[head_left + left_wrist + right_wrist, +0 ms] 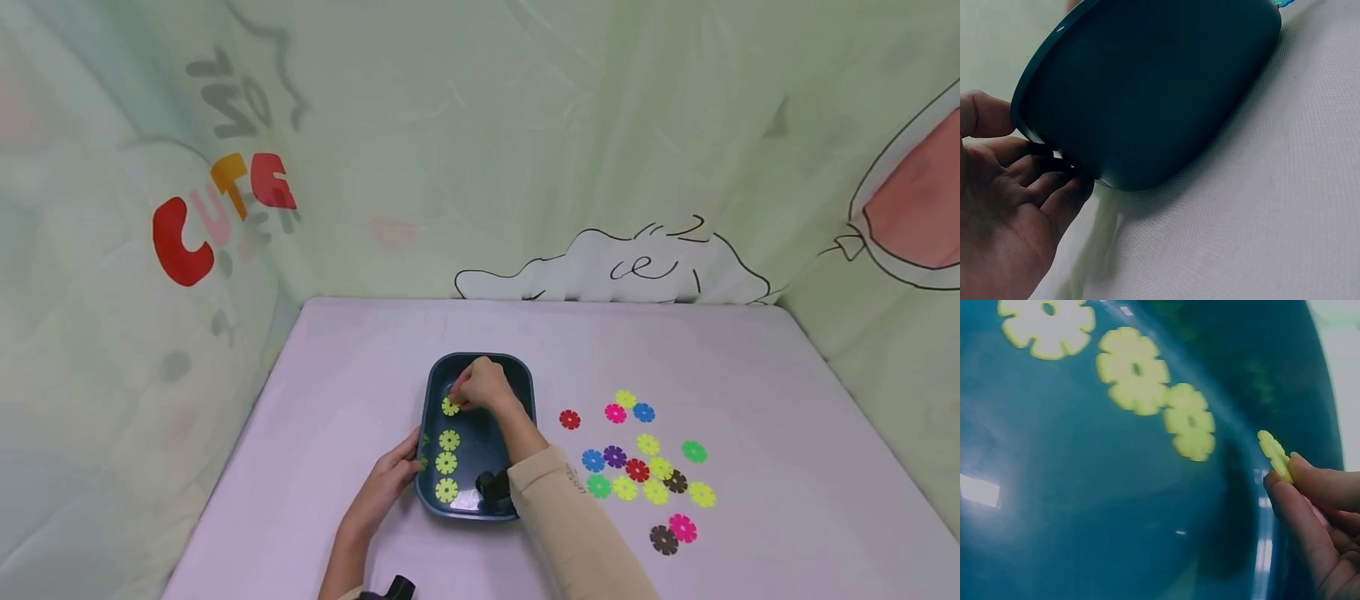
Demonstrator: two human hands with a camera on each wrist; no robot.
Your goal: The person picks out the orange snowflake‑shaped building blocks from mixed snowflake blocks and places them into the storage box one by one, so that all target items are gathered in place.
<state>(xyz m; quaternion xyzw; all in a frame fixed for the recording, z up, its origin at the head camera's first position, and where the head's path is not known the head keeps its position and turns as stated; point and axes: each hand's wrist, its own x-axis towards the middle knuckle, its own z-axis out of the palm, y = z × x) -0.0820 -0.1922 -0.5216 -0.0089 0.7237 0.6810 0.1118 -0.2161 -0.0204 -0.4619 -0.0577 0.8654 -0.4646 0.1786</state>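
A dark teal tray [477, 437] lies on the table, with three yellow notched discs [446, 462] in a column along its left side. Over the tray's far left part, my right hand [483, 385] pinches another yellow disc [1275, 456] between thumb and fingertips. In the right wrist view that disc is tilted and held above the tray floor. My left hand [390, 479] grips the tray's left side. The left wrist view shows its thumb [991, 115] at the rim and the other fingers against the wall below.
Right of the tray lie several loose discs: red [570, 419], blue [592, 460], purple [615, 456], green [694, 452], yellow [702, 494], pink [682, 527] and dark brown [663, 540]. A printed curtain [525, 150] hangs behind the table.
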